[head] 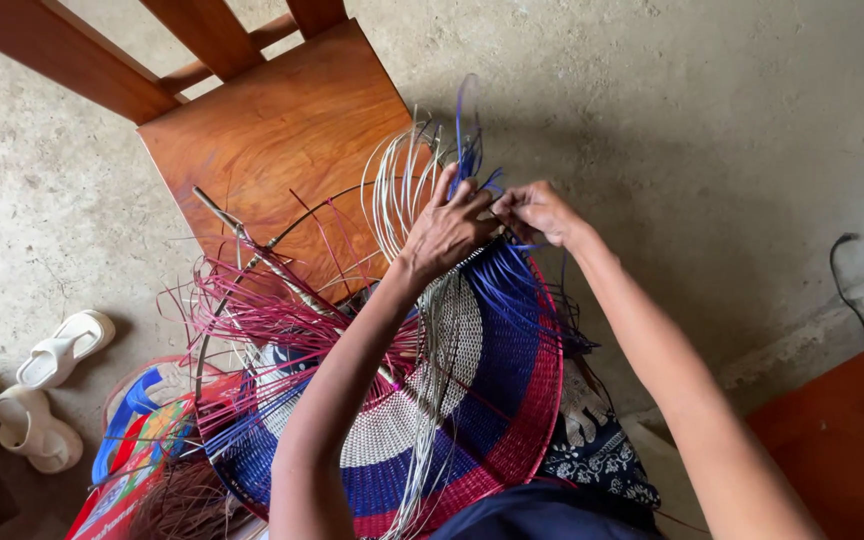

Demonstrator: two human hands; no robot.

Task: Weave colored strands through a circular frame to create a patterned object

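Forearms frame a round woven panel [472,400] propped against a wooden chair [282,130]; white centre, blue and red bands, loose pink, blue and pale strands.
Left hand [447,230] spreads over the top rim; right hand [537,212] pinches blue strands [467,130] there. Fingertips hard to make out; lower edge cut off.

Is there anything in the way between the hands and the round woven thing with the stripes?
No, nothing visible is in the way. The left hand and the right hand are already at the top edge of the round woven piece, with their fingers among the loose blue strands and pale strands there.
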